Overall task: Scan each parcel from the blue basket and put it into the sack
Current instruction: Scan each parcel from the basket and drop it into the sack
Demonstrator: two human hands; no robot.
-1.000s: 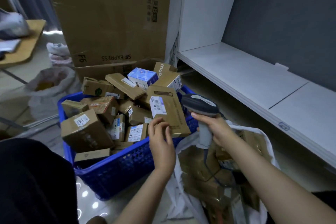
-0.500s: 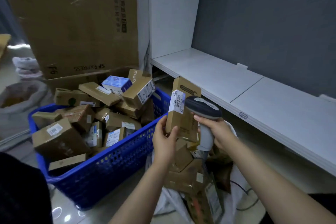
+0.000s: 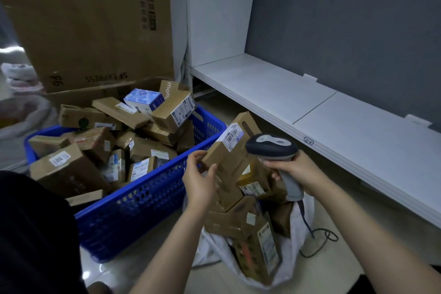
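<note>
My left hand (image 3: 200, 175) grips a long brown cardboard parcel (image 3: 229, 148) by its lower end, tilted, above the sack. A white barcode label (image 3: 232, 135) on its upper end faces the scanner. My right hand (image 3: 294, 170) holds a grey handheld scanner (image 3: 270, 148) by its handle, its head right beside the label. The white sack (image 3: 297, 227) stands open on the floor below both hands, with several brown parcels in it. The blue plastic basket (image 3: 143, 200) to the left is heaped with several cardboard parcels.
A large brown carton (image 3: 95, 24) stands behind the basket. A white shelf (image 3: 322, 112) runs along the right against a grey wall. The scanner's cable (image 3: 319, 238) loops on the floor beside the sack. Another pale sack (image 3: 21, 114) sits at far left.
My left hand lifted the long parcel out of the basket and carried it right over the sack. The parcel has tilted so that its label faces the scanner head.
</note>
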